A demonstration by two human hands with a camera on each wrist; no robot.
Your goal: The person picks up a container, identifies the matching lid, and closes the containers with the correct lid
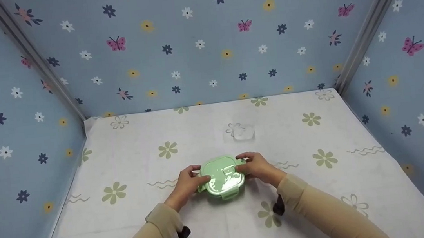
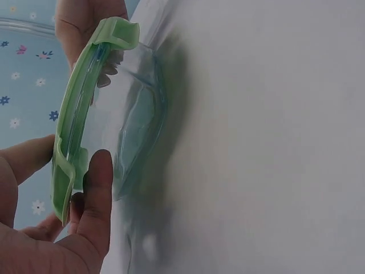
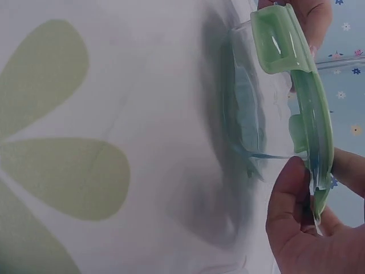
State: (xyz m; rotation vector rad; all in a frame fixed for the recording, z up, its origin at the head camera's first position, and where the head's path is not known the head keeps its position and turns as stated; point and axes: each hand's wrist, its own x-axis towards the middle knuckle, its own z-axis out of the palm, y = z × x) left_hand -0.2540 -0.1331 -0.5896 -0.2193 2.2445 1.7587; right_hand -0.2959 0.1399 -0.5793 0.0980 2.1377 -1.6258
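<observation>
Over the cloth [image 1: 134, 168], btwn L hand [image 1: 186, 185] & R hand [image 1: 259, 168], the box [image 1: 218, 178] is being held w/ its green lid [image 2: 71, 111] on; can't tell if the base [image 2: 140, 114] is touching down. L hand is gripping its L side, R hand its R, so neither's lying nearer. Lid's looking squarish, showing no obvious long axis. Clear tub [image 1: 243, 132] is resting beyond it, slightly R.

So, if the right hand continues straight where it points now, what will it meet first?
Likely the green-lidded container: the right hand holds its edge, so there is no gap before it. Beyond, the line seems to cross over the white cloth, though depth is unclear.
</observation>
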